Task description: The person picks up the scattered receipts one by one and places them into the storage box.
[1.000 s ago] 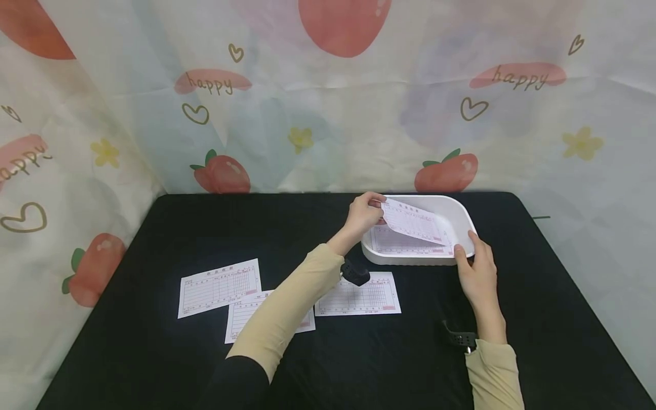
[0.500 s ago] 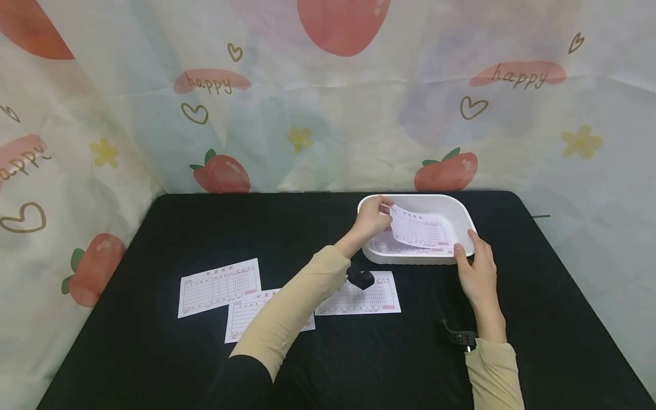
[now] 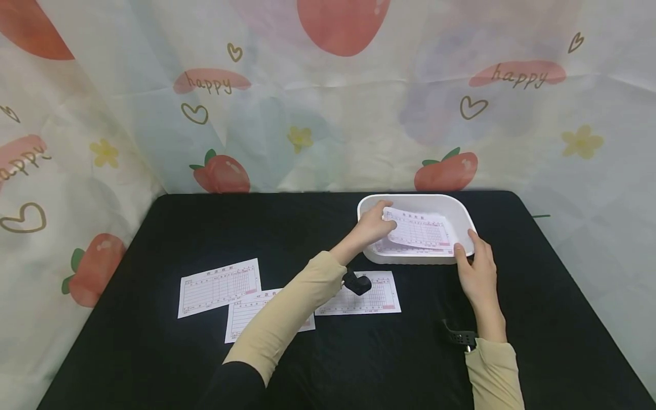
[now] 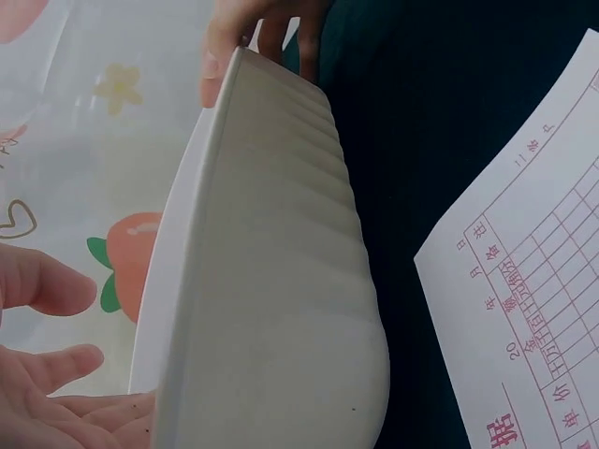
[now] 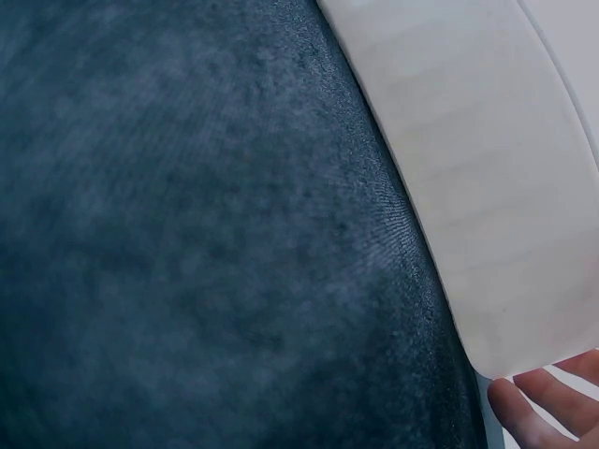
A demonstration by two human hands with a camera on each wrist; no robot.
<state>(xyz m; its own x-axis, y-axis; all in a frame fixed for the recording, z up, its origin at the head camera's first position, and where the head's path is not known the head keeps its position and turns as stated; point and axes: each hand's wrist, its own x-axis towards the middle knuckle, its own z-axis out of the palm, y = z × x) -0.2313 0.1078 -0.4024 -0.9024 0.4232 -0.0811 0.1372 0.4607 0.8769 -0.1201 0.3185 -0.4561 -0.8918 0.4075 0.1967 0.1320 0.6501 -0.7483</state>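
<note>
A white tray [image 3: 415, 259] with rounded corners stands at the back right of the black table. Inside it lies a printed receipt slip [image 3: 419, 229] over at least one more, whose edge shows below. My left hand [image 3: 373, 225] is over the tray's left end, beside the top slip; in the left wrist view its thumb [image 4: 51, 285] and fingers are spread with nothing between them. With my right hand [image 3: 478, 273] I hold the tray's front right corner, and fingertips [image 5: 524, 412] show against its end in the right wrist view.
Several slips lie in front of the tray: one at the far left [image 3: 219, 288], one partly under the left sleeve [image 3: 246, 319], and one just before the tray [image 3: 381, 296]. A patterned curtain [image 3: 328, 114] hangs behind the table.
My left hand has let go of the slip it held by its left edge, and its fingers have spread. The slip has sunk lower into the tray. My right hand has stayed in place.
</note>
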